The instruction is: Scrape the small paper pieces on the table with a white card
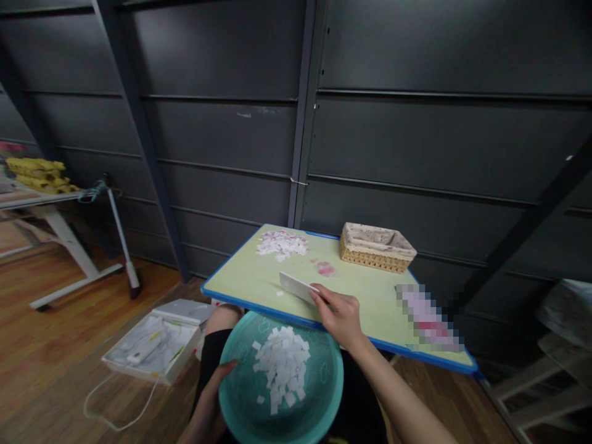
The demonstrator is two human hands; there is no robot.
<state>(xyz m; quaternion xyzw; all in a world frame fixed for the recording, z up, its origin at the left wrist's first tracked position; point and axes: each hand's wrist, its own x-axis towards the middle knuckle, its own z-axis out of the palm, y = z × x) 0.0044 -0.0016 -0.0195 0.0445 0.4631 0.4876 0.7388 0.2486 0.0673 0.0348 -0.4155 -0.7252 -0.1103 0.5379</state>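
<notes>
My left hand [210,404] grips the left rim of a teal plastic basin [324,394] held on my lap, just under the table's near edge. A heap of small white paper pieces [282,367] lies in the basin. My right hand [340,317] rests on the small yellow-green table [370,296] near its blue front edge, fingers closed on a flat white card [298,287] that lies on the tabletop. A second pile of white and pinkish paper pieces [282,245] sits at the table's far left. A small pink scrap [325,269] lies mid-table.
A woven basket [377,246] stands at the table's back right. A blurred pink-white item [428,317] lies at the right edge. On the wooden floor to the left is an open white box [155,345] with a cable. Dark wall panels stand behind; a white-legged table [55,203] is far left.
</notes>
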